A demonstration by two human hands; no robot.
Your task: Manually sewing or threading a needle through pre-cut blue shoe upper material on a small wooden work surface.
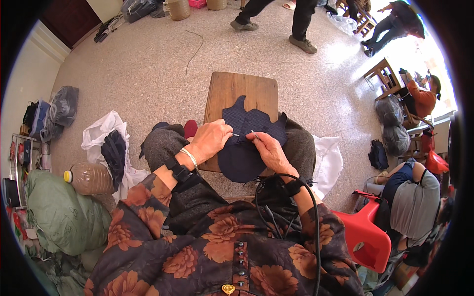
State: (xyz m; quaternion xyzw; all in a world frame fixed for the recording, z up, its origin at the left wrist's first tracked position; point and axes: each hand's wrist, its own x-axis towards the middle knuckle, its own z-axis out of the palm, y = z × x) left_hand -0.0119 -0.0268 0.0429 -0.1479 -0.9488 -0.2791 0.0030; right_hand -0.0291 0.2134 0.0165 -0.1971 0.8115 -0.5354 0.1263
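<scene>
Across the near edge of the bench (pixel 224 85) lies dark cloth (pixel 247 117). Above it the left hand (pixel 210 140) and right hand (pixel 269 152) each pinch a thin pale tool (pixel 236 134), grip closed; fine two-handed work seems underway, next needing steady tips.

dark shirt (pixel 207 276) with big orange flowers (pixel 276 281). at six o'clock, black buttons (pixel 241 273) and a gold bit (pixel 228 289). black wrist straps (pixel 178 170) at eight and four, a pale band (pixel 188 157) at nine, a black cord (pixel 317 246) at five. grey pants (pixel 163 148).
</scene>
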